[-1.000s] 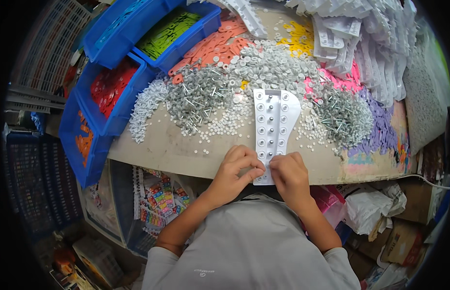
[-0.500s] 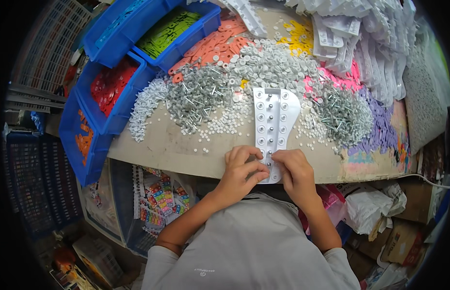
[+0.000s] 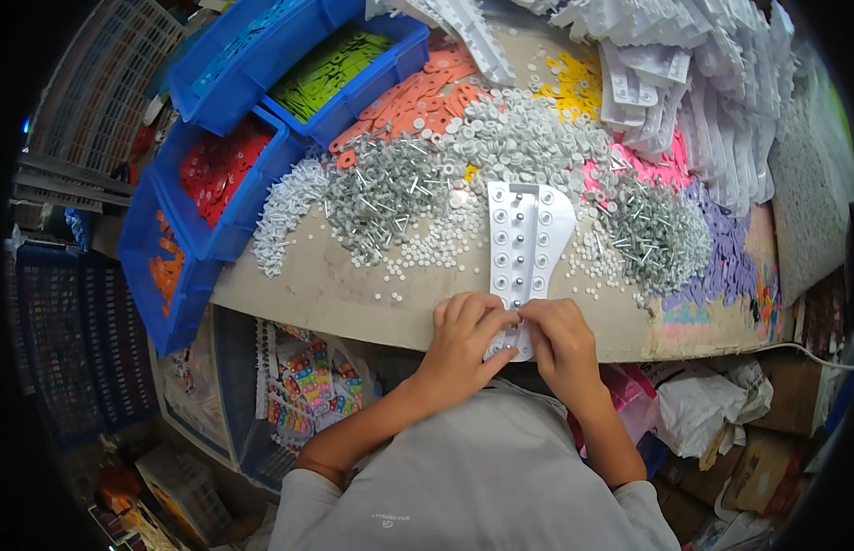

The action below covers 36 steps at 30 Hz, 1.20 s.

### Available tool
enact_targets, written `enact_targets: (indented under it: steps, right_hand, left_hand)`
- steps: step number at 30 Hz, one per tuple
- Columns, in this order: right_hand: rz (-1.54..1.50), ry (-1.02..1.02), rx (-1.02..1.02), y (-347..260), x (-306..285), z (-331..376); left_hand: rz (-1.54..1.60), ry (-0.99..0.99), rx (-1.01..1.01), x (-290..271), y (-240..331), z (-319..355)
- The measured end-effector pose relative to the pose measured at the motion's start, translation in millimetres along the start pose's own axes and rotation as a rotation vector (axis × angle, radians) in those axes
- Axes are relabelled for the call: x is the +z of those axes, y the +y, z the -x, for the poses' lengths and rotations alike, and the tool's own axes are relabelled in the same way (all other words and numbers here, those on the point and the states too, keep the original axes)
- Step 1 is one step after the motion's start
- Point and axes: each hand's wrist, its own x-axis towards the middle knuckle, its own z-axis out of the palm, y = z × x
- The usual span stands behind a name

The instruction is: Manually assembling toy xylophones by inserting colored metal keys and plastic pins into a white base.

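Both hands have crept together: the left hand and right hand now pinch the near end of the white plastic card, fingertips almost touching.

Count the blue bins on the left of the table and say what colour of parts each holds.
4 blue bins: far one with blue parts, one beside it with green, one below with red, nearest with orange. More may be hidden out of view.

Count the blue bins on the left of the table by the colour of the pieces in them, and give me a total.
Blue pieces bin: 1
Green pieces bin: 1
Red pieces bin: 1
Orange pieces bin: 1
Total: 4
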Motion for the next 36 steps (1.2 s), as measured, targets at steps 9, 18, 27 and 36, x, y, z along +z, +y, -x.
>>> enact_targets:
  steps: [9, 18, 27, 36]
  right_hand:
    - [0.007, 0.037, -0.002, -2.1, 0.2, -4.3]
    - [0.442, 0.288, 0.029, 50.6, -43.3, -67.7]
    - [0.795, 0.154, 0.038, 97.5, -38.9, -88.5]
    - [0.592, 0.226, 0.023, 69.9, -35.8, -98.3]
  left_hand:
    - [-0.45, 0.322, 0.157, -49.8, -73.6, -98.8]
    - [-0.454, 0.271, 0.147, -51.6, -85.0, -106.1]
    - [-0.001, 0.298, 0.02, -62.1, -65.1, -93.9]
    - [0.119, 0.16, 0.104, -39.9, -72.2, -130.2]
